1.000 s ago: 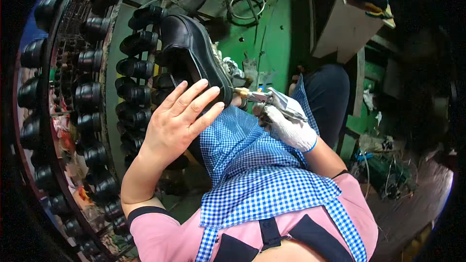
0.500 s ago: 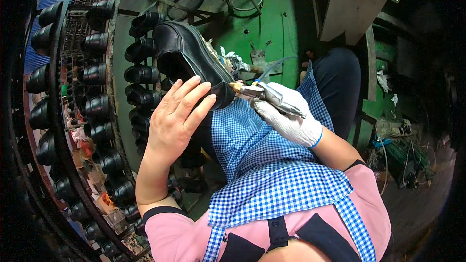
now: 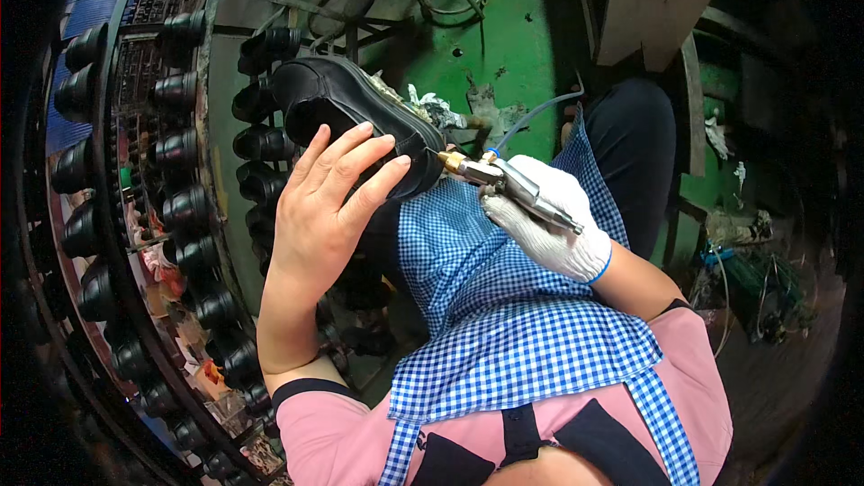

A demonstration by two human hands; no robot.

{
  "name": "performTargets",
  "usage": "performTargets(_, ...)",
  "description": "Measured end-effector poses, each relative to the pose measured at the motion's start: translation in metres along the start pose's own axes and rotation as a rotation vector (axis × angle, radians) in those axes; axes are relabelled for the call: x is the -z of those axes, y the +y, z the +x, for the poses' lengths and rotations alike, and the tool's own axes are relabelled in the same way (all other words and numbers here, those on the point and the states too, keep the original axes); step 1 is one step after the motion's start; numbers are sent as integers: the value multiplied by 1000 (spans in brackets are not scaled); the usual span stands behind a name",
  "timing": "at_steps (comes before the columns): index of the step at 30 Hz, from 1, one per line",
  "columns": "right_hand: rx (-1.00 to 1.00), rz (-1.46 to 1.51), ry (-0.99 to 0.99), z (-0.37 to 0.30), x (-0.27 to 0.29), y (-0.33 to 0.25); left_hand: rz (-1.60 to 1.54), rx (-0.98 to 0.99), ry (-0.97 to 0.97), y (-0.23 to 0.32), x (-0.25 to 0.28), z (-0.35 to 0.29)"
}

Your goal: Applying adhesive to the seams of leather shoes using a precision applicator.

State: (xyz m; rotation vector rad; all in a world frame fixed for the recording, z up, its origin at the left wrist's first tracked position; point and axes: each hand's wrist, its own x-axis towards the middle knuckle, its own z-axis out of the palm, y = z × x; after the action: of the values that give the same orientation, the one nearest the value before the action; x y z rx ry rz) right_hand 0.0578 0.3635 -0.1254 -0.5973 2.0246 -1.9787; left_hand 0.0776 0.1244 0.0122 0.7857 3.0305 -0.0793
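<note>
A black leather shoe (image 3: 373, 112) is tilted in front of me, its opening facing up toward me. My bare left hand (image 3: 328, 189) grips it at the heel end, fingers over the rim of the opening and the thumb out of sight. My right hand (image 3: 553, 207), in a white knit glove with a blue cuff edge, is closed around a metal spray gun (image 3: 513, 184) with a brass nozzle. A blue-grey hose (image 3: 540, 110) runs from the gun. The nozzle tip points at the shoe's heel edge, very near or touching it.
Racks with several rows of black shoes (image 3: 184, 144) stand close on my left. Past the shoe, a rag-like clump (image 3: 436, 108) sits above the green floor (image 3: 504, 27). At the back right is a grey box-like stand (image 3: 661, 4). A dark tangle of cords (image 3: 756, 292) lies at the right.
The shoe has tipped slightly, its toe now lower in the picture. My right hand and the spray gun have shifted a little right and down. Both hands keep their holds.
</note>
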Motion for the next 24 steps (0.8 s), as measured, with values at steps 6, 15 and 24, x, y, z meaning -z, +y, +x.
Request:
performTargets(6,8,78,63,4,2,1,-107,7,32,-7,1,18)
performTargets(15,55,24,111,33,10,3,-164,104,93,-18,-5,49)
performTargets(24,34,82,152,68,2,9,-63,295,149,-28,-14,72)
